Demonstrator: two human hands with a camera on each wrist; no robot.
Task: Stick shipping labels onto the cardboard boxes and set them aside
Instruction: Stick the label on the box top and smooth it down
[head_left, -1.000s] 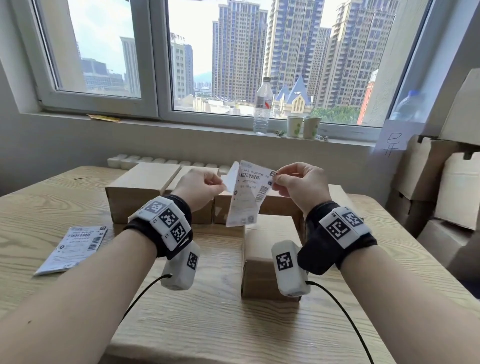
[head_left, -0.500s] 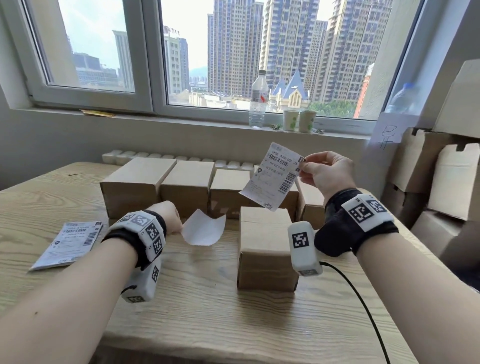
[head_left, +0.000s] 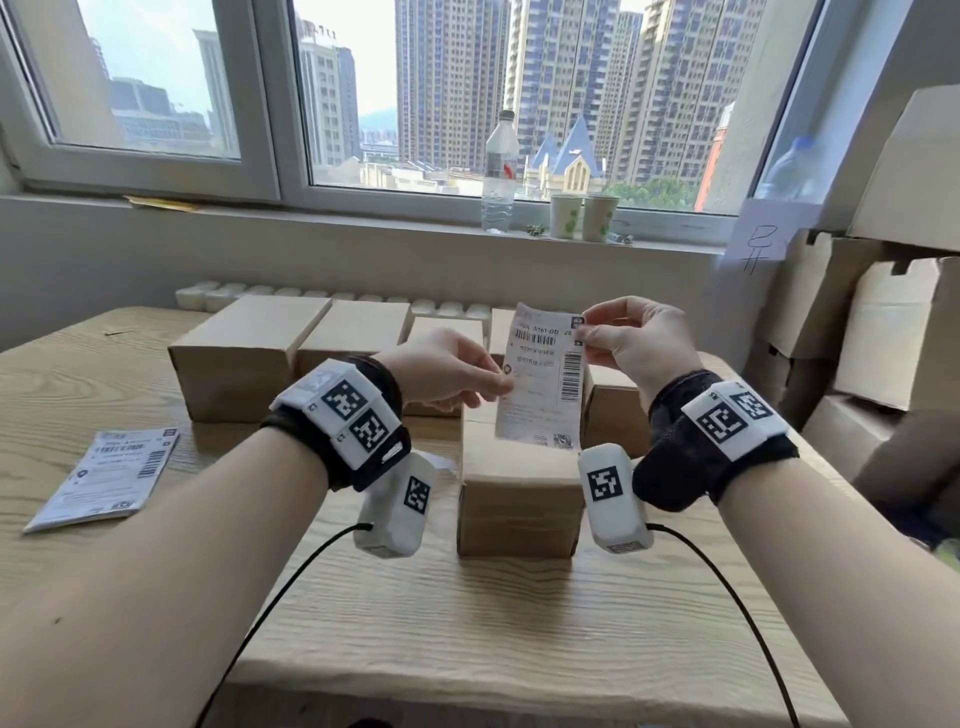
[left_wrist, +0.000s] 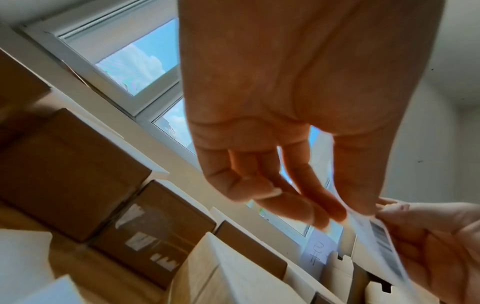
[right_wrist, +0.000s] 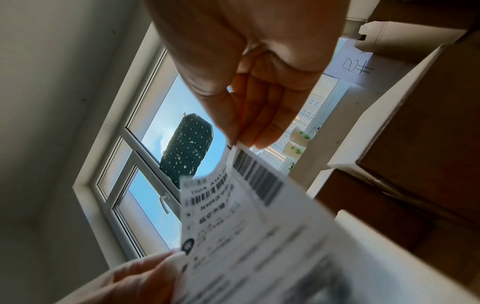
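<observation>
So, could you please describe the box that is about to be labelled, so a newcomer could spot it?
Start at the wooden table under the window. A row of cardboard boxes lines its far side. The target box stands alone in front of that row, directly below the held shipping label.

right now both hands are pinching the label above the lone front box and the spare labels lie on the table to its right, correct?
Not quite: the spare labels lie left of the front box, as the head view shows. Both hands, left hand and right hand, do pinch the label above it.
</observation>
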